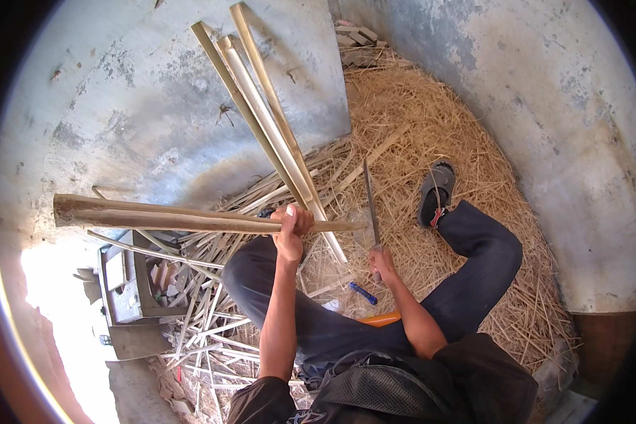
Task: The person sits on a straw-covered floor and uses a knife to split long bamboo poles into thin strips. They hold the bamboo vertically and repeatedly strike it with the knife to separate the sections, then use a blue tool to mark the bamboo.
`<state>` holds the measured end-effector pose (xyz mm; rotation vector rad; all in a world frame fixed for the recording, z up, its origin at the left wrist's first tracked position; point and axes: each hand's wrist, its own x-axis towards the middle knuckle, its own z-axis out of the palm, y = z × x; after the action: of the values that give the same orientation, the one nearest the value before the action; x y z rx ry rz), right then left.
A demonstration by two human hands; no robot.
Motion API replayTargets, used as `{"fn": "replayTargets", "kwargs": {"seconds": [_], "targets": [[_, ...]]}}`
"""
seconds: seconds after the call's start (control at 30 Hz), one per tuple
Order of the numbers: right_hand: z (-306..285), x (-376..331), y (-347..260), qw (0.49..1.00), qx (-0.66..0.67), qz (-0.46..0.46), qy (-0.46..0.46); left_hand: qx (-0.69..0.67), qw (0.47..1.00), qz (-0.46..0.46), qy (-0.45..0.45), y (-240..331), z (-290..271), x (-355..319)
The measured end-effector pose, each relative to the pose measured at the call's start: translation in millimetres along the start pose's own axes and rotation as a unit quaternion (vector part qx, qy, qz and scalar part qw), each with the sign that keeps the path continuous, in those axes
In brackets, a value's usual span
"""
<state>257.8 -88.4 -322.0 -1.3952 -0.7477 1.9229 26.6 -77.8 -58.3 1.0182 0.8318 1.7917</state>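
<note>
Left hand (pixel 292 227) is closed around a long tan split bamboo pole (pixel 191 218) lying crosswise above the knees (thick end toward the person's left). Right hand (pixel 382 263) grips a slim grey metal blade (pixel 372 205), tip raised over the straw-littered floor (pixel 431 120).

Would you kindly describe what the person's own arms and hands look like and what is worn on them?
Both forearms are bare from the elbow down; no sleeves reach them. The left hand and right hand wear no gloves, and no rings, watch or bracelet can be made out. Dark clothing shows only at the lower edge.
</note>
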Motion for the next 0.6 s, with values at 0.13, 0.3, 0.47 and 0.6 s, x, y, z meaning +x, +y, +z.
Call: {"fn": "replayTargets", "kwargs": {"seconds": [0.13,0.3,0.47,0.6], "targets": [[3.7,6.6,-3.8,0.999,-0.004,-0.028,-0.031,0.016,0.999,0.002,-0.033,0.7,-3.1,2.0],[-13.8,-3.2,19.6,0.984,-0.113,0.133,0.022,0.094,0.987,-0.011,-0.127,8.2,-2.0,-3.1],[13.2,6.9,0.8,0.981,-0.17,-0.077,0.053,0.117,0.981,-0.026,-0.152,14.8,-9.3,-3.9],[20.8,1.3,-13.0,0.974,-0.117,-0.189,0.037,0.117,0.981,-0.03,-0.15,14.5,-8.4,-3.7]]}}
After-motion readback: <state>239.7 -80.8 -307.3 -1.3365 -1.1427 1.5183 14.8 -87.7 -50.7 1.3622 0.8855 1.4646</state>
